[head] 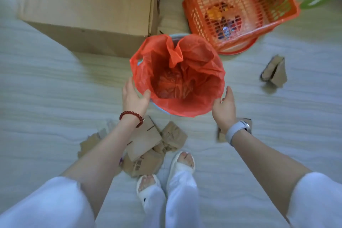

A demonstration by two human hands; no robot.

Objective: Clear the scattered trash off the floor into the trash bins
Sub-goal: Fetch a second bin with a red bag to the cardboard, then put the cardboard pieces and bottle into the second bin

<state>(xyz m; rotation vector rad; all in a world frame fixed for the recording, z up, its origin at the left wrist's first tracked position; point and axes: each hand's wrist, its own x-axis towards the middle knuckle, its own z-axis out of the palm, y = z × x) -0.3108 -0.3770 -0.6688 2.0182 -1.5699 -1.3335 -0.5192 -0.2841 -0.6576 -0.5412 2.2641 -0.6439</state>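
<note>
Left hand (pixel 134 98) sits on the near-left rim of the bin (pixel 157 104), thumb hooked over the edge of the red liner bag (pixel 185 72), fingers flat along the outside wall. It looks like a light pinch on the rim; how the fingers lie below it I can't tell. Right hand (pixel 224 106) is at the near-right rim, fingers relaxed and spread, touching or just off the bag; no clear grip, nothing carried.

Bin status: liner is draped over the rim with one flap sagging inward at the far side. Something crumpled lies at the bottom, red-tinted through the plastic, so can't identify it. Mostly unfilled.

Still on the floor (pixel 46 89):
- pile of torn cardboard pieces (pixel 146 146) just behind the bin, between it and the feet
- one cardboard scrap (pixel 222 135) partly hidden under the right wrist
- folded cardboard piece (pixel 274 70) well apart, off to the right

Second container: orange basket (pixel 240 2) beyond the bin on the right, some colourful wrappers inside, blurred. Large cardboard box (pixel 88 7) stands far left, closed; likely not trash.

Judgement: early stage. Most visible trash is not binned. Hands appear to be positioning or steadying the bin near the pile. Left to do: pile, scrap, far piece. Sagging flap may block drops, worth tucking first.
</note>
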